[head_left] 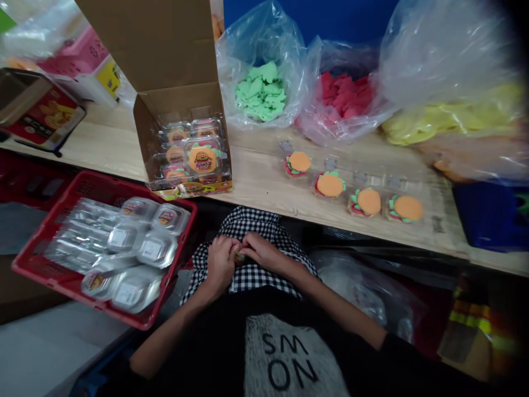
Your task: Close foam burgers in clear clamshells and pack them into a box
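Observation:
My left hand [221,260] and my right hand [264,252] meet over my lap, on a black-and-white checked cloth [252,231]. Both have their fingers curled and pinch a small thing [239,256] between them; I cannot make out what it is. On the wooden table [256,182] beyond them lie several open clear trays, each with an orange burger-shaped candy [329,184] in it. A cardboard box [182,138] on the table holds stacked closed packs of the same candy.
A red basket [49,231] at my left is filled with clear plastic packs. Plastic bags of green pieces [261,91], red pieces [345,96] and yellow pieces [454,116] line the table's back. A blue bin [491,215] stands at the right.

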`<action>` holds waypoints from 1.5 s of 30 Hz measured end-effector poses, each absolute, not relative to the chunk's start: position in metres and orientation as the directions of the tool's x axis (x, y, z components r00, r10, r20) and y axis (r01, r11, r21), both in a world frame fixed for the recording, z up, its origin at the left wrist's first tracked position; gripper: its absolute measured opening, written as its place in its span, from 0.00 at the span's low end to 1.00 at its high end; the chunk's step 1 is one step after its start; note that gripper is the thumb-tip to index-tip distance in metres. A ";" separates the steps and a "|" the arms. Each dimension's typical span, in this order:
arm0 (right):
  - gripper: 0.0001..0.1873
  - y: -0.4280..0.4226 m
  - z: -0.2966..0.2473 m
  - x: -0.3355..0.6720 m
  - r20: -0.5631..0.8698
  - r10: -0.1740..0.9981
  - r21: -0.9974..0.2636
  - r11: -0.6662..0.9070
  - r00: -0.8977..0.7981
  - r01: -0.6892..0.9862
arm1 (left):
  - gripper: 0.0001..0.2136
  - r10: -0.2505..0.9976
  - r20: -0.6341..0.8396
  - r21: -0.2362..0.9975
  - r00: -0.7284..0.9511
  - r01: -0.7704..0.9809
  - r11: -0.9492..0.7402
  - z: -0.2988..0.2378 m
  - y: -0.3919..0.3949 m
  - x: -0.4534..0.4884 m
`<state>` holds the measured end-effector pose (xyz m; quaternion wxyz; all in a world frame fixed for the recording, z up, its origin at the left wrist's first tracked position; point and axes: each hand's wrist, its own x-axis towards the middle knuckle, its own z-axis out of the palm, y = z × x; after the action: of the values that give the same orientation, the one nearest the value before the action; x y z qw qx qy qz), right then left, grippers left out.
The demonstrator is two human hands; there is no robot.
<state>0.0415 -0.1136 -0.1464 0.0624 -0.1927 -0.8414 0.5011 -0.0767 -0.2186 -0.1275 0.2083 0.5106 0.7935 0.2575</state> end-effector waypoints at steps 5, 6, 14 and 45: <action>0.08 -0.113 -0.146 0.040 -0.030 0.400 -0.872 0.437 -0.916 0.220 | 0.13 0.938 -0.109 0.637 -0.328 0.702 0.319 -0.125 -0.218 -0.082; 0.08 -0.113 -0.147 0.040 -0.017 0.403 -0.872 0.443 -0.915 0.211 | 0.12 0.947 -0.113 0.650 -0.301 0.698 0.300 -0.125 -0.217 -0.084; 0.12 -0.112 -0.156 0.041 -0.009 0.367 -0.847 0.492 -0.930 0.202 | 0.11 0.946 -0.098 0.671 -0.308 0.682 0.291 -0.130 -0.212 -0.082; 0.34 -0.098 -0.127 0.068 -0.342 0.295 -0.731 -0.680 -0.892 0.056 | 0.13 0.934 -0.334 0.857 -0.122 -0.451 0.247 -0.122 -0.161 -0.090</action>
<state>0.0677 -0.0984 -0.1275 0.0671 -0.2221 -0.3944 0.8892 -0.0898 -0.1606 -0.1217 0.6157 0.2442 0.4946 0.5627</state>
